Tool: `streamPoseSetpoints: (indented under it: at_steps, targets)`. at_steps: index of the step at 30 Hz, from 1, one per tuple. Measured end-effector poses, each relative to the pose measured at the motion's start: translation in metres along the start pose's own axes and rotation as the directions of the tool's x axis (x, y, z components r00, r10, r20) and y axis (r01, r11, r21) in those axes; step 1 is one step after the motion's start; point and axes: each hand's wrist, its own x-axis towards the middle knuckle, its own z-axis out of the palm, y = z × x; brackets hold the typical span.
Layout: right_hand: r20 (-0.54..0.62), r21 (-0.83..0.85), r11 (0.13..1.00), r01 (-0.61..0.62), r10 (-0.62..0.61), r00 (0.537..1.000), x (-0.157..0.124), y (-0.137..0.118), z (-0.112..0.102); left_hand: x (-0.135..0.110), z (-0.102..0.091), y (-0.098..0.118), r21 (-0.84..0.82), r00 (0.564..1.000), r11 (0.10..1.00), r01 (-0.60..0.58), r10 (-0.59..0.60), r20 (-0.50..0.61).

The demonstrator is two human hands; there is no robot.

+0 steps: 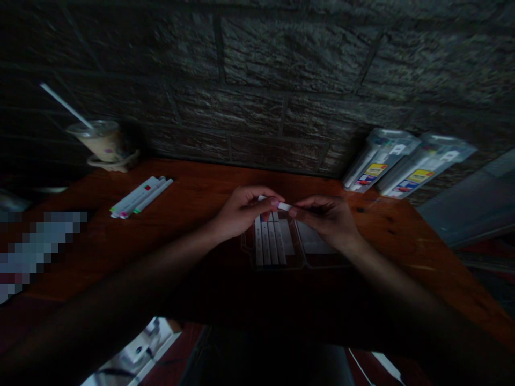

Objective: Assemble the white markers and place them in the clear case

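Note:
Between my two hands is a white marker [285, 206], held level above an opened clear plastic case [302, 262]. My left hand [245, 210] pinches its left part with thumb and fingers. The fingertips of my right hand [328, 217] close on its right end. Below, several white markers [270, 244] lie side by side in the left half of the case. Part of the case's right half is hidden under my right hand. Farther left on the table lies a small pile of white markers [140, 197] with coloured ends.
Two clear marker cases [380, 161] with yellow labels stand at the back right against the stone wall [257, 96]. A lidded drink cup [103, 142] with a straw sits in a carton holder at the back left of the wooden table [201, 177].

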Motion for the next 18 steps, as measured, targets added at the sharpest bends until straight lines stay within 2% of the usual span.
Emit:
streamPoseSetpoints:
  at_steps: [9, 12, 18]
  targets:
    - [-0.070, 0.145, 0.985, -0.093, 0.104, 0.992, 0.0016, -0.0017, -0.0007, 0.0049, -0.0062, -0.0046, -0.232, 0.988, 0.973, 0.012, -0.048, -0.149]
    - [-0.084, 0.189, 0.975, -0.115, 0.133, 0.988, 0.0030, 0.0006, -0.0022, 0.0056, -0.0079, -0.0043, -0.265, 0.983, 0.964, 0.015, -0.062, -0.171]
    - [-0.041, 0.301, 0.944, -0.135, 0.154, 0.987, 0.0034, -0.0035, -0.0023, 0.0070, -0.0091, -0.0035, -0.293, 0.979, 0.956, 0.012, -0.070, -0.191]
